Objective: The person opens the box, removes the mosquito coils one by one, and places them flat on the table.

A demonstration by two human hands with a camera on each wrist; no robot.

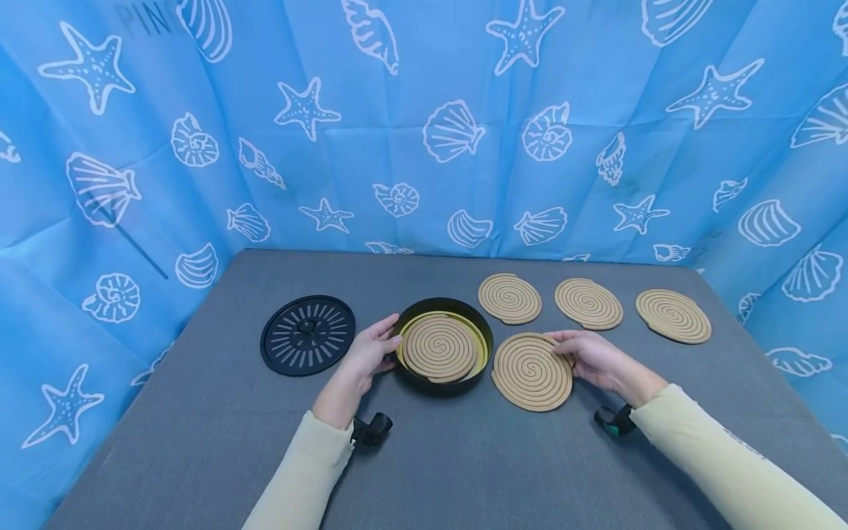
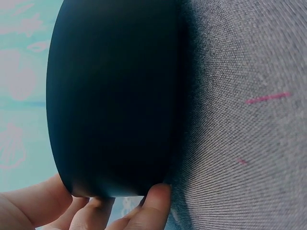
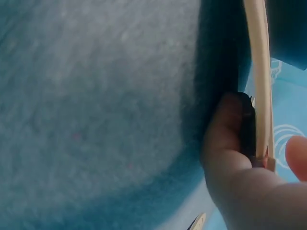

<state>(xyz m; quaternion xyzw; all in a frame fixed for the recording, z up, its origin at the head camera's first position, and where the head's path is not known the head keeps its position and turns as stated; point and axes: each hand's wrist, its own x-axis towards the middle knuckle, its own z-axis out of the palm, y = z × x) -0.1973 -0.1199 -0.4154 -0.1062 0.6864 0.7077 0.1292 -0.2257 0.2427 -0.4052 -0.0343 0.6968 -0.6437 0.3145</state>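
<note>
My left hand (image 1: pixel 367 352) grips the left side of a round black mosquito coil holder (image 1: pixel 488 331), its fingers against the outer wall. The dark wall of the holder (image 2: pixel 115 96) fills much of the left wrist view. Inside the holder, a tan mosquito coil (image 1: pixel 440 347) lies over a yellow lining. To the right, my right hand (image 1: pixel 596 358) pinches another mosquito coil (image 1: pixel 532 372) by its right edge, held just beside the holder. The right wrist view shows that held coil (image 3: pixel 261 81) edge-on, with a small dark piece at the fingers that I cannot identify.
A black slotted lid (image 1: pixel 308 336) lies on the grey tabletop (image 1: pixel 450 471), left of the holder. Three more mosquito coils form a row at the back right: one on the left (image 1: pixel 509 299), one midway (image 1: pixel 588 303), one far right (image 1: pixel 673 316). A blue patterned curtain (image 1: pixel 424 169) hangs behind.
</note>
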